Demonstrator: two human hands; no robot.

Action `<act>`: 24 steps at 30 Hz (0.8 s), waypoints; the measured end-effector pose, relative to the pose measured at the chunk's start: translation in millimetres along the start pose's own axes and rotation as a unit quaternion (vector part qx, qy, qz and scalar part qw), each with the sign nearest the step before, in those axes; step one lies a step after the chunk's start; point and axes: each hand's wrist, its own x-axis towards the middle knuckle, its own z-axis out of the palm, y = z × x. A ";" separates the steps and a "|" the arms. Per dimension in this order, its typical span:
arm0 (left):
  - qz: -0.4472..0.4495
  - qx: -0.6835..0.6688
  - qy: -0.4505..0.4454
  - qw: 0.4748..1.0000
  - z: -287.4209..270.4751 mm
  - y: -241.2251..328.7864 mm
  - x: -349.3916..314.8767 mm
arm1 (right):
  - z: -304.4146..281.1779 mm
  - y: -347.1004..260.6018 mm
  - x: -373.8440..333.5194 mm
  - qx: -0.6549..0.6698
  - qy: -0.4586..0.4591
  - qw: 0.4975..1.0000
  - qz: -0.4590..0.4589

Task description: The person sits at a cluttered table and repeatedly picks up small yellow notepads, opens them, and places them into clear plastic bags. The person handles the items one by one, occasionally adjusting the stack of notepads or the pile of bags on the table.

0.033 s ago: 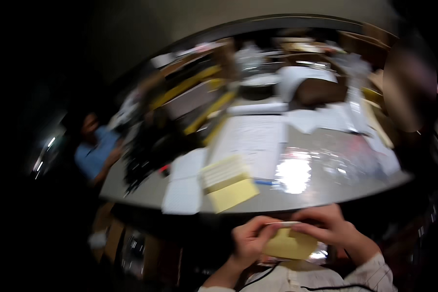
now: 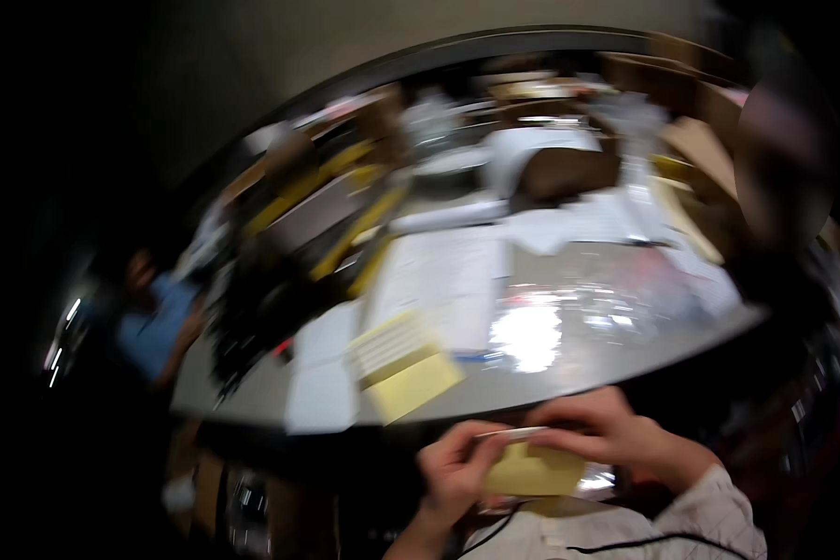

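Close to my body, below the table's front edge, both hands hold a yellow sheet-like piece with a thin white strip along its upper edge. My left hand pinches its left end between thumb and fingers. At the right end, my right hand is closed on the same edge, fingers bent over the top. Something shiny and clear shows beside the yellow piece under my right hand; its kind is unclear. On the table lies a folded yellow paper, nearest to my left hand.
The grey table bears white papers, a glossy clear plastic sheet, a brown rounded object and a black tangled heap. Cardboard boxes stand behind. A person in blue is at the left.
The whole view has swung, so the table and its things sit further left in the picture. My hands keep their hold on the yellow piece.
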 end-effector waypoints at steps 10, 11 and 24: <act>0.008 0.007 -0.079 0.997 23.5 -69.1 43.7 | -4.0 30.7 -25.8 0.123 0.063 0.989 0.057; 0.015 0.017 -0.090 0.996 25.8 -67.7 48.6 | -6.1 31.2 -26.1 0.117 0.064 0.988 0.082; 0.057 0.060 -0.210 0.974 81.1 -63.1 95.5 | -16.9 46.8 -44.4 0.084 0.142 0.986 0.022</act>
